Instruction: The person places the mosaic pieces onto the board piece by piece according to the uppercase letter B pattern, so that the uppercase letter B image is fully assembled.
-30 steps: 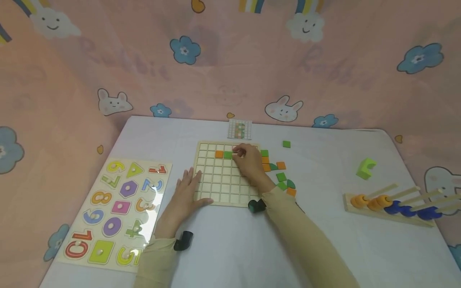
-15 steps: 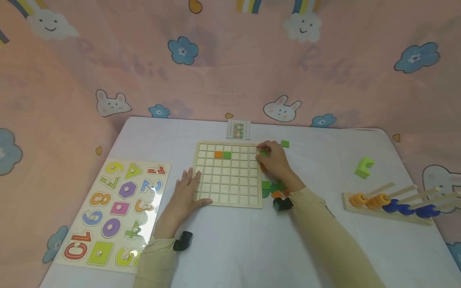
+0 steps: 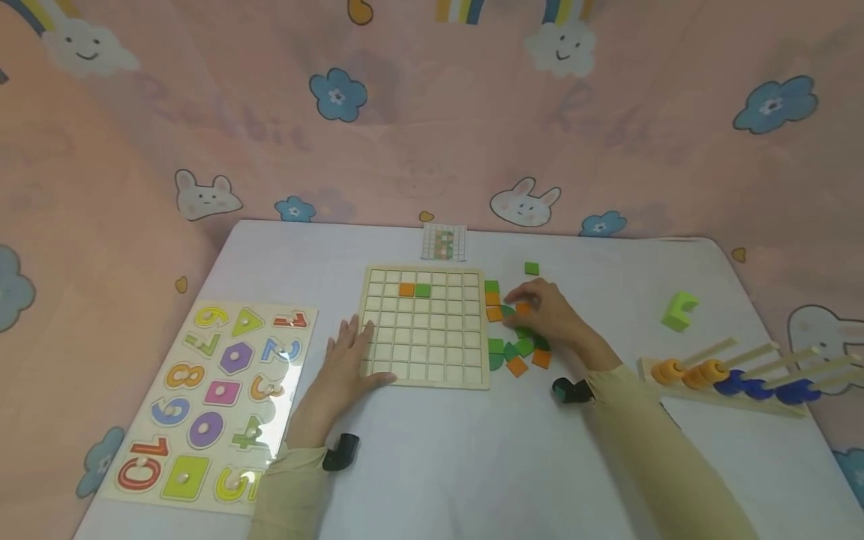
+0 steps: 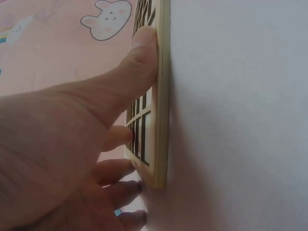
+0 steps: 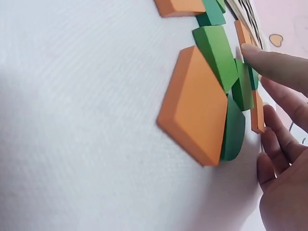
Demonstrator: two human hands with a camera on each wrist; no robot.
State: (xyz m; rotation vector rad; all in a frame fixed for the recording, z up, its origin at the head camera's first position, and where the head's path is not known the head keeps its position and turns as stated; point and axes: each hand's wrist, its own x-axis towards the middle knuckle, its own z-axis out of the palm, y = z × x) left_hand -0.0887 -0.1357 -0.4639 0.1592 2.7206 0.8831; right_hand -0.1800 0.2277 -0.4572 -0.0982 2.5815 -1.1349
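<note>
A wooden grid board [image 3: 425,330] lies mid-table, an orange square tile [image 3: 406,289] and a green square tile [image 3: 422,290] side by side in its upper cells. My left hand [image 3: 346,360] rests on the board's left edge with fingers spread; the left wrist view has its thumb [image 4: 142,53] on the frame. To the board's right, my right hand [image 3: 547,311] is over loose tiles, its thumb and fingers apart around a dark green rounded tile [image 3: 508,311] and orange tiles. In the right wrist view no tile is visibly gripped; an orange tile [image 5: 197,106] lies nearer the camera.
A small pattern card [image 3: 444,242] lies behind the board. One green tile [image 3: 532,268] sits apart at the back. At left is a number-and-shape puzzle [image 3: 216,397]. A bright green block [image 3: 680,311] and a peg stand with orange and blue rings [image 3: 729,382] are at right.
My right hand has moved from the board's upper cells rightward and toward me, over the loose tiles, some of which have shifted. The left hand has stayed put.
</note>
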